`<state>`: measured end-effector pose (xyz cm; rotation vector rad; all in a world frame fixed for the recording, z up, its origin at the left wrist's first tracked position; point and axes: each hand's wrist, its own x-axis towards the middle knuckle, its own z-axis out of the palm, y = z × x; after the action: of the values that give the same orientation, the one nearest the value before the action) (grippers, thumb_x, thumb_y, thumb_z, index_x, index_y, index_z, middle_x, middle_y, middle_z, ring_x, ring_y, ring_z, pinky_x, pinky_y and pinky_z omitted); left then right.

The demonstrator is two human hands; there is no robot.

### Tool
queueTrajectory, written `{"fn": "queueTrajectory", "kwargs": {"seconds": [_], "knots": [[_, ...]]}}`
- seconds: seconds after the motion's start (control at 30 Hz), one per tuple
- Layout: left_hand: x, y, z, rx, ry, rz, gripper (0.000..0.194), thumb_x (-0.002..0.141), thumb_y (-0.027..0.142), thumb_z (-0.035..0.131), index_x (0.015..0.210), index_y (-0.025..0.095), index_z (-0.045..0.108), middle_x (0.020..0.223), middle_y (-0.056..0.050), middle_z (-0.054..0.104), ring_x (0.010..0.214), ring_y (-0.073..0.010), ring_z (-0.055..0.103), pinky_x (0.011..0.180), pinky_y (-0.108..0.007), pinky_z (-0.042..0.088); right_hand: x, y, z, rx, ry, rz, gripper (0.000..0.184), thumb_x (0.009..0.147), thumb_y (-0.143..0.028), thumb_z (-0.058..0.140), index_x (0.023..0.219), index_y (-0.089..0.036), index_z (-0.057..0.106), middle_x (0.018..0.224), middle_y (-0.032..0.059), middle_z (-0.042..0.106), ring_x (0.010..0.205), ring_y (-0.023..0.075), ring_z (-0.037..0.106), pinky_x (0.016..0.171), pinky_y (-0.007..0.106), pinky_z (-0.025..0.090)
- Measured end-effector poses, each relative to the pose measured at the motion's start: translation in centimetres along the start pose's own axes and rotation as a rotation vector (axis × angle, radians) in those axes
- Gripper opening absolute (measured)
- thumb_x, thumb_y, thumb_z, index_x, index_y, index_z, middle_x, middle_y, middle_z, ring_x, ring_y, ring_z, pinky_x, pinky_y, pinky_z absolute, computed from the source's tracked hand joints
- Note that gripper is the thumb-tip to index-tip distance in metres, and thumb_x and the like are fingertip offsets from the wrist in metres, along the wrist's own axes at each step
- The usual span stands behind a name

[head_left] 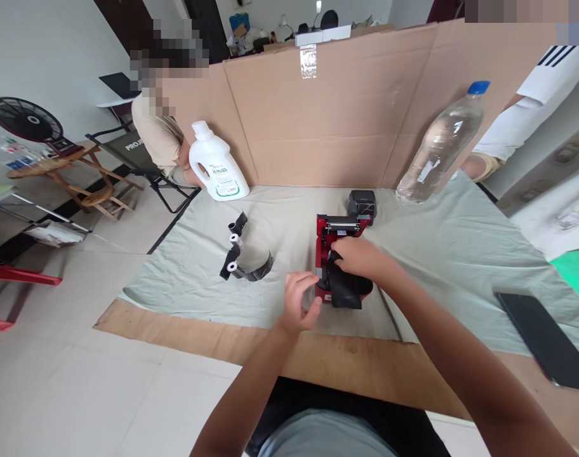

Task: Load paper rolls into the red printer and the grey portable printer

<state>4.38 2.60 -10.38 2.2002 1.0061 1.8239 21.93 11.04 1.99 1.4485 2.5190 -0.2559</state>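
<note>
Right hand (pixel 359 255) has its fingers curled on a small roll of black film (pixel 345 289), inside the open red-and-black plastic machine (pixel 319 254) beneath it — left hand (pixel 299 301) is loosely spread just beside. Looks partway: roll's in the bay, tail hanging out, machine not closed. Black strips with white cores (pixel 232 267) lie left of the left hand.

A single head view looks from above the near edge of the desk (pixel 185 330), facing forward and down. It is close enough that the wearer's shirt (pixel 322 438) and forearms (pixel 246 387) enter from below, with the left hand (pixel 299 301) and right hand (pixel 359 257) farther out. Its wide reach takes in the cardboard (pixel 318 133) along the far edge and floor (pixel 103 387) beyond the near left corner.
</note>
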Motion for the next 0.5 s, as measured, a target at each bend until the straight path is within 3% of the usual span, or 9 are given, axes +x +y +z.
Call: {"fn": "queueTrajectory", "kwargs": {"seconds": [0.13, 0.23, 0.3, 0.4, 0.5], "knots": [[0.1, -0.5, 0.1, -0.156, 0.251, -0.314, 0.027, 0.096, 0.041, 0.054, 0.112, 0.021, 0.062, 0.098, -0.007, 0.062, 0.088, -0.0201, 0.059, 0.080, -0.036, 0.049, -4.9, -1.0, -2.2, 0.181, 0.246, -0.008, 0.006, 0.092, -0.021, 0.056, 0.089, -0.020, 0.061, 0.097, 0.0082, 0.071, 0.087, 0.0215, 0.065, 0.067, 0.029, 0.040], [0.6, -1.0, 0.7, -0.284, 0.468, -0.648, 0.028, 0.094, 0.046, 0.058, 0.098, 0.019, 0.062, 0.089, -0.004, 0.058, 0.080, -0.0173, 0.055, 0.077, -0.032, 0.046, -5.0, -3.2, -4.5, 0.328, 0.437, 0.021, 0.006, 0.090, -0.026, 0.059, 0.091, -0.021, 0.059, 0.085, 0.0040, 0.069, 0.078, 0.0200, 0.062, 0.064, 0.029, 0.039], [1.0, -1.4, 0.9, -0.338, 0.504, -0.793, 0.025, 0.095, 0.044, 0.056, 0.096, 0.019, 0.061, 0.081, -0.001, 0.054, 0.073, -0.0147, 0.052, 0.071, -0.029, 0.044, -2.2, -5.1, -5.6, 0.394, 0.511, 0.045, 0.011, 0.089, -0.025, 0.058, 0.099, -0.020, 0.060, 0.084, 0.0039, 0.069, 0.076, 0.0198, 0.063, 0.065, 0.029, 0.040], [1.2, -1.6, 1.0, -0.370, 0.378, -0.880, 0.018, 0.094, 0.037, 0.057, 0.095, 0.020, 0.060, 0.074, 0.003, 0.051, 0.067, -0.0122, 0.048, 0.068, -0.025, 0.042, 4.5, -8.2, -6.1, 0.418, 0.491, 0.155, 0.019, 0.086, -0.026, 0.063, 0.103, -0.019, 0.064, 0.098, 0.0101, 0.073, 0.088, 0.0242, 0.067, 0.071, 0.030, 0.046], [1.1, -1.3, 1.0, -0.340, 0.241, -0.875, 0.009, 0.090, 0.029, 0.060, 0.089, 0.020, 0.060, 0.073, 0.003, 0.052, 0.071, -0.0123, 0.050, 0.072, -0.026, 0.043, 11.0, -10.9, -5.2, 0.473, 0.462, 0.297, 0.027, 0.089, -0.029, 0.063, 0.111, -0.015, 0.062, 0.107, 0.0154, 0.072, 0.095, 0.0275, 0.070, 0.072, 0.032, 0.050]]}}
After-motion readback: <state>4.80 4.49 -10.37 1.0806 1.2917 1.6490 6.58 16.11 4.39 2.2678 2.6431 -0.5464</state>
